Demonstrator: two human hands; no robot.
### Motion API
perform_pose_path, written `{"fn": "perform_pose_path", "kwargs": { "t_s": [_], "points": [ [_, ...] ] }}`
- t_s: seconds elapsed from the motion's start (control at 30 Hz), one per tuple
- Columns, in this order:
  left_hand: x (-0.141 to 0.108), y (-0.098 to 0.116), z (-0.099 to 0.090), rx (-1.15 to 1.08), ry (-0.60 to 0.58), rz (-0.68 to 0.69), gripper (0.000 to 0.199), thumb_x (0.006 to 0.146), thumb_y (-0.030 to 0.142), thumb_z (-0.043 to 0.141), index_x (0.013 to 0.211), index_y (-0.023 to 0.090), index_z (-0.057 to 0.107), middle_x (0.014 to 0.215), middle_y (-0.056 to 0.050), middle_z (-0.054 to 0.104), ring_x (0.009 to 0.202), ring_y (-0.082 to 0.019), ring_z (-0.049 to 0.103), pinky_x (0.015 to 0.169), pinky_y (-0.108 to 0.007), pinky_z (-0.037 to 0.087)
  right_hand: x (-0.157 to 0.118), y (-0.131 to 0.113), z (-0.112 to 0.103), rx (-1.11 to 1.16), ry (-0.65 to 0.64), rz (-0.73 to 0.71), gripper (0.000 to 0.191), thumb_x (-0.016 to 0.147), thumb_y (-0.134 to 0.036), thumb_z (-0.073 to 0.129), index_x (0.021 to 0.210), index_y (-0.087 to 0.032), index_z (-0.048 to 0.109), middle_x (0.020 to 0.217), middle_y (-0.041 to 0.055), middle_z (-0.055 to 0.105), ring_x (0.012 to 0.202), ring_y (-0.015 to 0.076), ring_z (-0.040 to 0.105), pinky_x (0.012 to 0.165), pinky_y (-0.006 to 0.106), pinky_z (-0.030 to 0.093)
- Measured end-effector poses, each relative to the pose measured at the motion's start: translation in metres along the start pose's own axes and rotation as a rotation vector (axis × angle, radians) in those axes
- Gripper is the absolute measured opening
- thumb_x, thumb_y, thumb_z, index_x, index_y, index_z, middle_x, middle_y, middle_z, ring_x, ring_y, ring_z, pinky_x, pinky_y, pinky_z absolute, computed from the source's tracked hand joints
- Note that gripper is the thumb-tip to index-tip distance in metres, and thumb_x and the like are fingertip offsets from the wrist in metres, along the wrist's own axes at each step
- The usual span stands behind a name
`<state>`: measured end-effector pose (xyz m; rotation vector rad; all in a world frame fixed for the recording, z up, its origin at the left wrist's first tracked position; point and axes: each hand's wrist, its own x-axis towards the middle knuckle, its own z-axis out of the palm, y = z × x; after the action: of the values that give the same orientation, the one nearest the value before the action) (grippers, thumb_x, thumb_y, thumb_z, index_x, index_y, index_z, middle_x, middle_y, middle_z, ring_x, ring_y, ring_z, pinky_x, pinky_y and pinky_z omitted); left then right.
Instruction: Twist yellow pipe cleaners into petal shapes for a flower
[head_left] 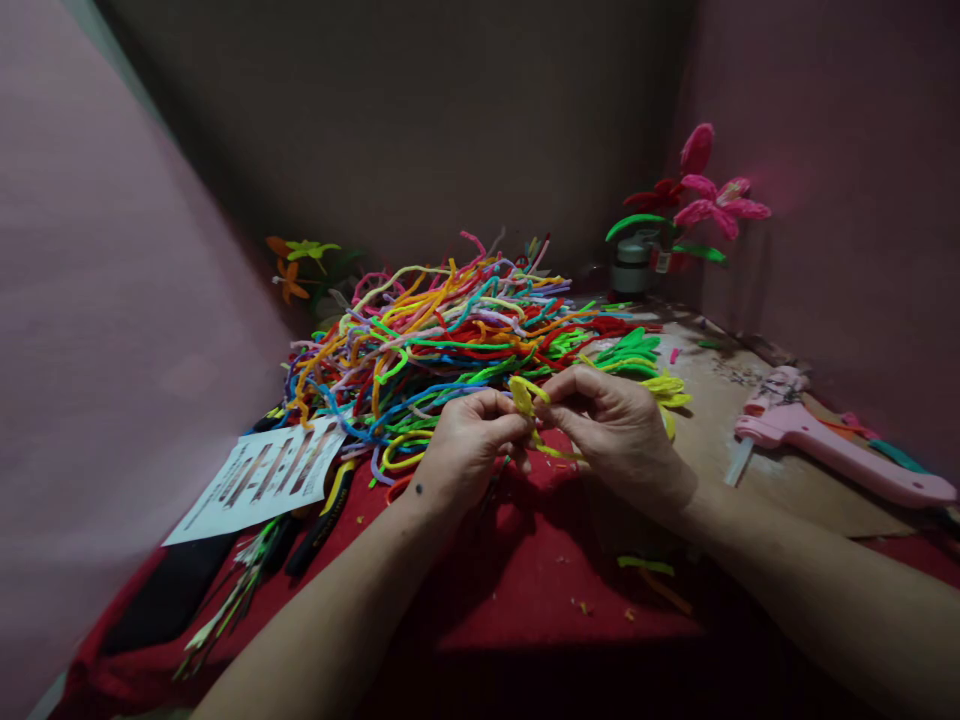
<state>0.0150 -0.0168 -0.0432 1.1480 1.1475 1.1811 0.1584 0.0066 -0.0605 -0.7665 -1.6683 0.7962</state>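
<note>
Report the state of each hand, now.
Left hand: closed, fingertips pinching the bent yellow pipe cleaner.
Right hand: closed, thumb and fingers pinching the same yellow pipe cleaner.

There was one left hand (474,445) and one right hand (621,432), two hands in all, with one looped yellow piece (523,396) between them. The desk (525,580) carried one heap of fuzzy stems (457,330), too tangled to count singly. Toward the left edge lay one printed sheet (259,485) and one flat black object (169,597); toward the right edge, one brown board (697,440) and one pink glue gun (832,445). One grey jar (631,270) and one open pink flower (724,209) showed by the far right corner. Near the front edge lay two short strips (645,566).
</note>
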Motion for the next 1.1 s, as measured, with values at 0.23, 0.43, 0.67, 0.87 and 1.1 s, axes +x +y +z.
{"fn": "perform_pose_path", "kwargs": {
  "t_s": [0.23, 0.43, 0.67, 0.87, 1.1],
  "points": [
    [-0.0010, 0.0006, 0.0018, 0.046, 0.040, -0.001, 0.009, 0.060, 0.009, 0.056, 0.058, 0.015, 0.048, 0.051, 0.003, 0.056, 0.038, -0.008, 0.050, 0.039, -0.020, 0.039, 0.0024, -0.0030, -0.0014, -0.116, -0.083, -0.061, 0.010, 0.074, -0.013, 0.056, 0.072, -0.018, 0.064, 0.071, 0.0025, 0.062, 0.066, 0.0137, 0.056, 0.062, 0.025, 0.043],
    [-0.0007, 0.0007, 0.0033, -0.008, 0.085, -0.011, 0.010, 0.056, 0.007, 0.053, 0.058, 0.015, 0.047, 0.053, 0.003, 0.058, 0.043, -0.010, 0.053, 0.043, -0.024, 0.047, 0.0032, 0.0003, -0.0018, -0.192, -0.162, -0.205, 0.015, 0.075, -0.009, 0.052, 0.073, -0.017, 0.064, 0.072, 0.0033, 0.063, 0.066, 0.0128, 0.056, 0.063, 0.024, 0.042],
    [-0.0023, 0.0013, 0.0044, 0.140, 0.120, -0.022, 0.006, 0.059, 0.007, 0.052, 0.056, 0.013, 0.051, 0.046, 0.000, 0.059, 0.041, -0.012, 0.055, 0.043, -0.023, 0.046, -0.0012, 0.0001, 0.0014, -0.351, -0.109, -0.283, 0.015, 0.077, -0.012, 0.048, 0.069, -0.017, 0.060, 0.070, 0.0064, 0.062, 0.065, 0.0148, 0.054, 0.064, 0.027, 0.040],
    [-0.0026, 0.0014, 0.0052, 0.238, 0.126, -0.003, 0.007, 0.062, 0.010, 0.054, 0.056, 0.013, 0.054, 0.048, -0.001, 0.060, 0.041, -0.011, 0.054, 0.043, -0.021, 0.044, -0.0005, -0.0008, 0.0018, -0.316, -0.108, -0.172, 0.016, 0.076, -0.014, 0.050, 0.066, -0.017, 0.062, 0.067, 0.0052, 0.062, 0.063, 0.0148, 0.054, 0.063, 0.027, 0.040],
    [-0.0028, 0.0039, 0.0055, 0.345, 0.118, 0.065, 0.010, 0.068, 0.016, 0.056, 0.059, 0.012, 0.057, 0.049, -0.001, 0.060, 0.040, -0.008, 0.050, 0.041, -0.018, 0.039, 0.0060, -0.0056, -0.0021, -0.055, -0.146, 0.197, 0.012, 0.072, -0.018, 0.056, 0.064, -0.016, 0.065, 0.062, 0.0013, 0.063, 0.057, 0.0129, 0.054, 0.053, 0.023, 0.039]
  ]
}}
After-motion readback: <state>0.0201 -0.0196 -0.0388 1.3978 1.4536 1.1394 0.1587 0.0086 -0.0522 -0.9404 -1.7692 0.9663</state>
